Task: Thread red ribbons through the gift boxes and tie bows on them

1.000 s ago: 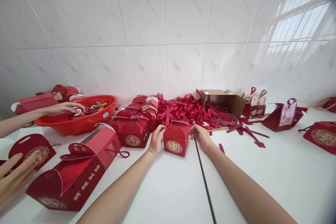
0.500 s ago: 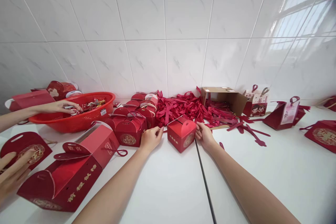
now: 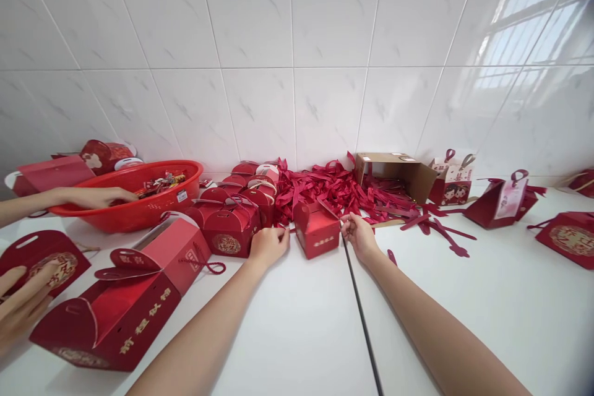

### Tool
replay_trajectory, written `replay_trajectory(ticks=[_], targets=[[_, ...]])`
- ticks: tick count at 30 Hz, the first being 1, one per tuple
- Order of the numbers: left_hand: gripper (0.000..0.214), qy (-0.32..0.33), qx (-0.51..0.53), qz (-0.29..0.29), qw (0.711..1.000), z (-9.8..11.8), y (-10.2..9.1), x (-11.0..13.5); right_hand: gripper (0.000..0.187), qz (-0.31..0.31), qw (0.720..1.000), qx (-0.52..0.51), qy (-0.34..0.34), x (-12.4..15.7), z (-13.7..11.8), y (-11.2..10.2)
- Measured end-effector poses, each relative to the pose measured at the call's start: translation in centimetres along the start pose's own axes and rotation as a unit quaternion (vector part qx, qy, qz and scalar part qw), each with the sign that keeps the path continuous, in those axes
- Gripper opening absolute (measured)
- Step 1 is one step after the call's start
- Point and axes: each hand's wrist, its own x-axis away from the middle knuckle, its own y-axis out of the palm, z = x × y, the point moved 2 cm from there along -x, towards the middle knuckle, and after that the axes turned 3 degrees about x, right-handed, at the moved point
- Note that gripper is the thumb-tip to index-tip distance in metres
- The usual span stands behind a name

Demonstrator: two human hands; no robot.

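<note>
A small red gift box (image 3: 318, 230) stands on the white table between my hands, its top flaps partly open. My left hand (image 3: 269, 245) is curled, its fingertips pinching something small at the box's left side. My right hand (image 3: 356, 232) pinches the edge of the box's right flap. Just left of my left hand sits a cluster of closed red gift boxes (image 3: 232, 223). Behind the box lies a heap of red ribbons (image 3: 331, 189).
Another person's hands work at the left: one (image 3: 95, 197) in a red basket (image 3: 134, 204) of candy, one (image 3: 21, 303) by a large open red box (image 3: 116, 303). A brown carton (image 3: 399, 172) lies on its side. More gift boxes (image 3: 503, 201) stand at the right.
The small box has turned on the table, so its medallion face no longer faces me. Its top flaps have come open. My hands stay at its sides, both now pinching.
</note>
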Motion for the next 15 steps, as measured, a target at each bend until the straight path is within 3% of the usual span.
replay_trajectory(ticks=[4,7,11,15], targets=[[0.051,-0.029,0.013,0.019,0.999,-0.65,-0.35,-0.12,0.027,0.009,1.0,0.016,-0.005,0.05,-0.05,0.17],[0.052,0.008,0.053,-0.018,0.998,-0.54,-0.48,0.22,0.025,0.018,1.0,0.013,-0.005,0.1,-0.23,0.32],[0.038,0.041,0.08,-0.05,0.995,-0.39,-0.24,0.37,0.024,0.004,1.0,0.016,0.003,0.25,-0.46,0.43],[0.033,-0.011,0.08,0.009,0.997,-1.0,0.11,-0.22,0.033,-0.005,0.999,0.031,0.023,0.21,-0.34,0.24]])
